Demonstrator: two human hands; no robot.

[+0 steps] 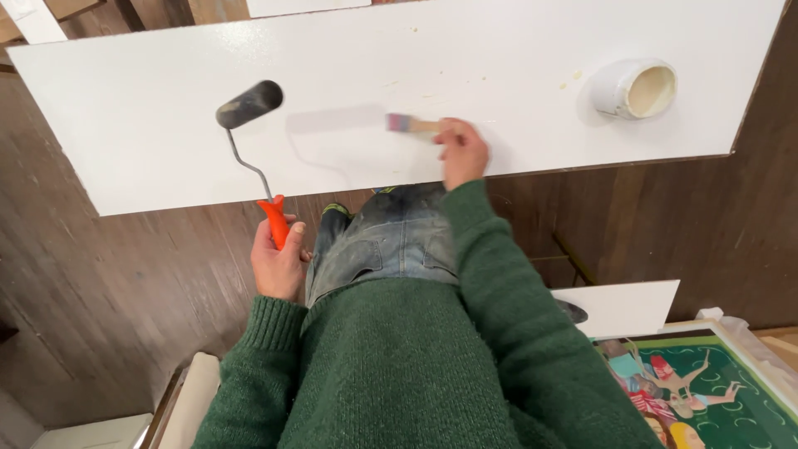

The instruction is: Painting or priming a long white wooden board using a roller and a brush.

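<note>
A long white board point(499, 50) lies across the view over a dark wooden floor. My left hand point(278, 262) grips the orange handle of a paint roller point(249, 104), whose dark sleeve hovers over the board's left part. My right hand point(461, 150) holds a small flat paintbrush point(407, 125) with its bristles on the board near the front edge. Both arms wear green knitted sleeves. Paint-stained jeans show between my arms.
A white tub of cream paint point(636, 89) stands on the board's right end. A smaller white panel point(623, 303) and a colourful picture point(706, 391) lie at the lower right. Pale boards point(108, 432) sit at the lower left.
</note>
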